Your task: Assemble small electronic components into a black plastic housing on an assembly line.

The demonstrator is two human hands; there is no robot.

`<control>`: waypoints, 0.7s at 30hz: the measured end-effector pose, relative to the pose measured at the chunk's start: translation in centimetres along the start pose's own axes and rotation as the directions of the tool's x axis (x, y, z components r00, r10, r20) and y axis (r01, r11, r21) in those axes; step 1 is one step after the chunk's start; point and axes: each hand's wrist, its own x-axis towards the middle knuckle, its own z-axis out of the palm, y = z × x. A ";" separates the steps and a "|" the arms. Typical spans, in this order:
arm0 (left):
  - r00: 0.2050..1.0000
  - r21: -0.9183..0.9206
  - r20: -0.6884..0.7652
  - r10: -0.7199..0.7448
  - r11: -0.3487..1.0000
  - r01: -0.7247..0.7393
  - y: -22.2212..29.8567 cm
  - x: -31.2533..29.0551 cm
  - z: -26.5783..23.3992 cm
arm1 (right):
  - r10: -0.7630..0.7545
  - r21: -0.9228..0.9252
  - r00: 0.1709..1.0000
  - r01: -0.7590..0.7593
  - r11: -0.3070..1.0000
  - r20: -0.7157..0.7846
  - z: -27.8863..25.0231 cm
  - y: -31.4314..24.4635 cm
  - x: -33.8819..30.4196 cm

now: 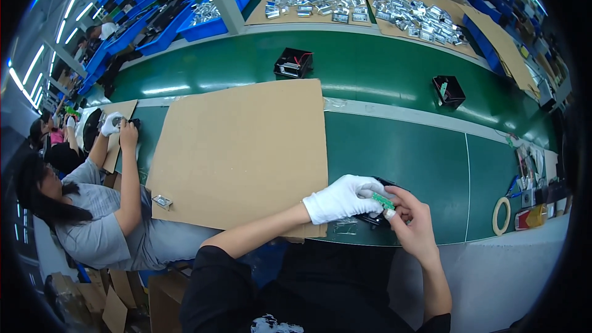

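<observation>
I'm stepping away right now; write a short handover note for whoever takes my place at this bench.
Left hand, white glove: holds the black case at the table's near edge.
Right hand, bare: pinches the small green circuit board over the case.
Done: board is at the case; whether seated, cannot tell.
Nearby: cardboard sheet to the left, two more black cases on the green belt, tape roll to the right.

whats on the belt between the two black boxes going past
Nothing: in the head view the stretch of green belt between the black box with red wires and the other black box is bare, showing only light reflections.
</observation>
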 end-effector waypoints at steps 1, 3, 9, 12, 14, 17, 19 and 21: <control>1.000 0.015 0.013 -0.014 1.000 0.013 -0.2 -0.1 -0.3 | 0.061 0.081 0.997 -0.064 0.995 0.039 -0.1 0.1 0.1; 0.999 0.068 0.035 0.029 0.997 -0.031 0.0 -0.2 -0.6 | 0.069 0.081 0.996 -0.074 0.994 0.057 -0.8 0.6 0.2; 0.976 0.399 0.117 0.185 0.891 -0.217 0.8 -0.7 -0.3 | 0.025 -0.172 0.996 -0.010 0.985 0.087 -1.8 0.0 0.2; 0.968 0.562 0.104 0.227 0.790 -0.245 0.6 -1.0 0.0 | -0.044 -0.406 0.994 0.081 0.910 0.101 -1.8 -0.6 0.0; 0.949 0.561 0.082 0.304 0.773 -0.296 0.1 -0.9 -0.1 | -0.106 -0.429 0.988 0.143 0.892 0.108 -1.9 -0.5 -0.2; 0.937 0.537 0.037 0.347 0.784 -0.312 -0.3 -0.6 -0.4 | -0.213 -0.461 0.967 0.253 0.850 0.137 -2.0 -0.2 0.3; 0.956 0.472 0.056 0.289 0.836 -0.281 0.9 -0.8 -0.2 | -0.207 -0.488 0.971 0.240 0.839 0.123 -2.3 0.8 0.6; 0.982 0.439 -0.101 0.158 0.893 -0.099 2.0 -1.4 0.3 | -0.464 -0.596 0.878 0.436 0.674 0.117 -1.8 2.0 1.2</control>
